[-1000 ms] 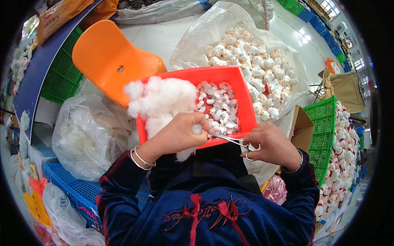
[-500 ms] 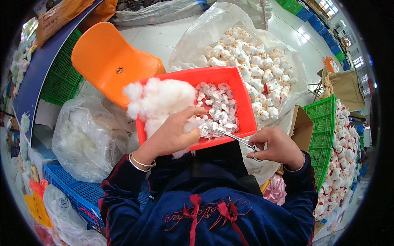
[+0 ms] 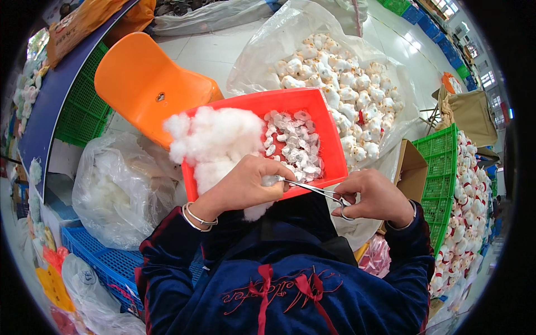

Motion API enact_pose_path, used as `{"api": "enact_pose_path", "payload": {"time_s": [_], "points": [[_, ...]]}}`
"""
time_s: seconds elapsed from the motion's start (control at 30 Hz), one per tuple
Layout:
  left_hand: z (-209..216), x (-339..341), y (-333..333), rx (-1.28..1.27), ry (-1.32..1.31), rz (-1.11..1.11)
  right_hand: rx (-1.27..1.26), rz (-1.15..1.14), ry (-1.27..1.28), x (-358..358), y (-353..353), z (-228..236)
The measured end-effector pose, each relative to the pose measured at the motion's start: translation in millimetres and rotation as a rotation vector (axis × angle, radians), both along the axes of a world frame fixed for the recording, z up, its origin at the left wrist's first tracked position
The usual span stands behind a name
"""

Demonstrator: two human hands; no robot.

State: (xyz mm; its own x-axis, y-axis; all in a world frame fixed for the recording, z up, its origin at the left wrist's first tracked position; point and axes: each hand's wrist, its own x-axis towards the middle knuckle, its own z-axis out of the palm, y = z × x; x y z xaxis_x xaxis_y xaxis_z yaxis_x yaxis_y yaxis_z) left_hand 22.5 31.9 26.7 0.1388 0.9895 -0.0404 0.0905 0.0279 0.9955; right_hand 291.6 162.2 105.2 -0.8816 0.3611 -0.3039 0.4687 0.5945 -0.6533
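My left hand (image 3: 251, 183) is closed, pinching a small whitish piece (image 3: 271, 180) that looks like those in the tray. My right hand (image 3: 375, 195) has its fingers in the ring handles of metal forceps (image 3: 315, 188). The slim tips of the tool reach the piece at my left fingertips. Under both hands a red tray (image 3: 341, 167) rests at my lap. Fluffy white stuffing (image 3: 220, 137) fills its left part, and a pile of small silvery-white fabric pieces (image 3: 301, 148) lies on the right.
An orange chair (image 3: 148, 84) stands beyond the tray at left. A clear bag of small white plush pieces (image 3: 357, 95) lies ahead. Right of me are a cardboard box (image 3: 412, 173) and a green crate (image 3: 438, 167); a bag of stuffing (image 3: 120, 190) and a blue crate (image 3: 106, 254) sit left.
My left hand has drawn back from the pile toward the tray's near edge, now pinching a small piece. The forceps' tips have left the pile and meet that piece.
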Motion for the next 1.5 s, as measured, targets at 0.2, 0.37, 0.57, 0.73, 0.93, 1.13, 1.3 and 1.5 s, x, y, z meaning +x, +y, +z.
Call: {"api": "enact_pose_path", "payload": {"time_s": [0.2, 0.37, 0.57, 0.73, 0.93, 1.13, 1.3, 1.5], "points": [[2.9, -7.6, -6.5, -0.076, -0.085, 0.074, 0.053, 0.018, -0.003, 1.7, 3.6, 0.7], [-3.4, 6.5, -1.3, 0.065, -0.077, 0.132, 0.084, 0.018, -0.014, -4.8, 2.5, 1.9], [0.5, 1.7, -2.2, 0.01, -0.074, 0.085, -0.011, -0.026, -0.037, -4.0, -1.1, 3.9], [-6.7, 3.0, -7.2, -0.068, -0.162, 0.159, -0.065, -0.019, -0.026, 1.0, -0.7, -2.9], [-18.9, -13.0, -8.2, -0.063, -0.209, 0.262, -0.045, -0.072, -0.045, 11.4, 7.6, -5.9], [-2.3, -10.2, 2.2, -0.138, -0.309, -0.021, 0.032, -0.007, -0.061, 2.2, 9.4, -0.4], [-5.8, -12.9, 11.3, -0.11, -0.065, -0.095, 0.103, 0.043, -0.043, 2.5, 11.5, 0.3], [0.2, -6.0, 7.5, -0.046, 0.11, 0.054, 0.109, 0.023, -0.077, -0.8, 10.3, 2.0]]}}
